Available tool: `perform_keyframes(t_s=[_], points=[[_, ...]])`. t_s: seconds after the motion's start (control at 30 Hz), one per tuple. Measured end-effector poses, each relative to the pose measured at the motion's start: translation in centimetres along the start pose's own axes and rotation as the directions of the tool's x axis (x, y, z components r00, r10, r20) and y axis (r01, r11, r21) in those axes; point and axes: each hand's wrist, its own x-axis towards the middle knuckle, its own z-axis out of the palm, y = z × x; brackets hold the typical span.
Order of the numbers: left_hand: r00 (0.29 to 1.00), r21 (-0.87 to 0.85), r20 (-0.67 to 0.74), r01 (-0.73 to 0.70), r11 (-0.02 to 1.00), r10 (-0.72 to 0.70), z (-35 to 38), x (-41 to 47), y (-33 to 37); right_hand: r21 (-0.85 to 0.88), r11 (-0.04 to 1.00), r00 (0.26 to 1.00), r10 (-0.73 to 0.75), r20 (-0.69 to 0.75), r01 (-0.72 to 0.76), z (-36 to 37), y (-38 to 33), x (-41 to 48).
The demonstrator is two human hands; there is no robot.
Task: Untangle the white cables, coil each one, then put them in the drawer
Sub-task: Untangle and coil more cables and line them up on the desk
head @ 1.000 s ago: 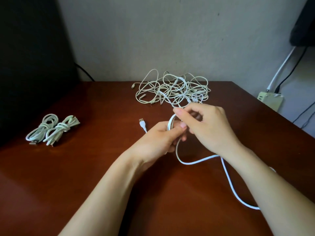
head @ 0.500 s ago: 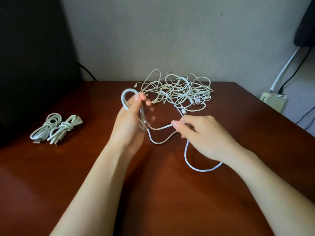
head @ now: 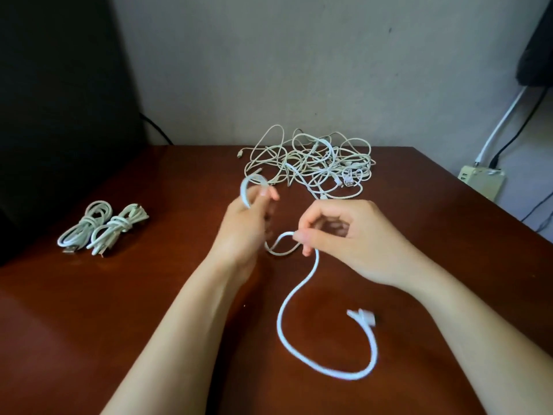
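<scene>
Brown table (head: 119, 324) | 1 tangled pile (head: 311, 166) at back | 2 coiled cables (head: 118, 227) left | 1 loose cable (head: 287, 298): left hand (head: 242, 232) grips its loop, right hand (head: 350, 241) pinches it.

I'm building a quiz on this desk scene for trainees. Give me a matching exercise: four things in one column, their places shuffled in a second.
Things
1. tangled cable pile
2. two coiled cables
3. loose white cable
4. beige power strip

Places
A. held between the left hand and the right hand
B. left side of the table
C. off the table, beyond its right edge
D. far middle of the table

Pairs: 1-D, 2-B, 3-A, 4-C
</scene>
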Motion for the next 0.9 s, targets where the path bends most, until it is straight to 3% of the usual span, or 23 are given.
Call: perform_keyframes(t_s=[0.17,0.5,0.7,0.9], points=[[0.957,0.114,0.284,0.03,0.993,-0.061,0.8,-1.0,-0.1,0.068,0.996,0.998,-0.046,-0.043,0.048,-0.2,0.1,0.1],[0.801,-0.013,0.565,0.25,0.968,-0.199,1.4,-1.9,1.0,-0.219,0.962,0.898,-0.239,-0.37,0.166,-0.5,1.1,0.3],[0.754,0.013,0.607,0.306,0.952,-0.251,1.5,-2.0,1.1,-0.617,0.746,0.773,-0.538,-0.335,0.252,-0.6,2.0,0.3],[0.725,0.013,0.648,0.293,0.956,-0.232,1.1,-2.1,1.1,-0.729,0.603,0.704,-0.668,-0.239,0.324,-1.3,2.3,0.5]])
